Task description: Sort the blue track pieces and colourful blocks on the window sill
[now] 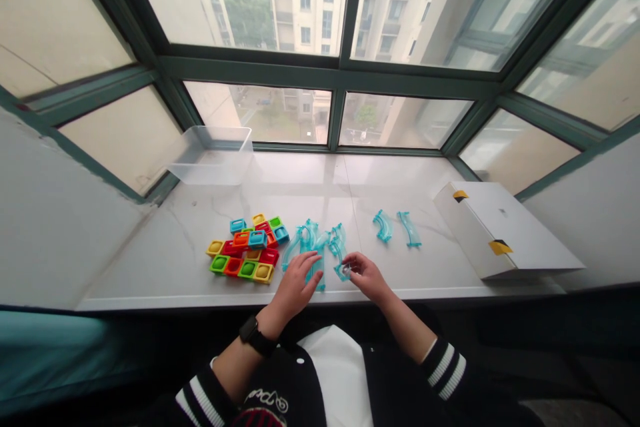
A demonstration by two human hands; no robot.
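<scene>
Several clear blue curved track pieces (311, 232) lie in a loose pile on the white sill. My left hand (301, 278) rests over the near part of this pile, its fingers stretched out and partly covering the pieces. At the pile's right edge, my right hand (366, 273) has its thumb and fingers closed on one end of a clear blue track piece (342, 271). Further right, a curved blue track piece (383, 226) and a straighter one (409, 229) lie apart from the pile. Left of my left hand sits a cluster of coloured blocks (249, 269) in red, green, yellow, orange and blue.
A clear plastic bin (213, 170) stands at the back left against the window frame. A white box (505, 230) with yellow-and-black tabs is at the right. The marble-patterned sill (150, 260) ends at a front edge close to my body, and windows enclose its back.
</scene>
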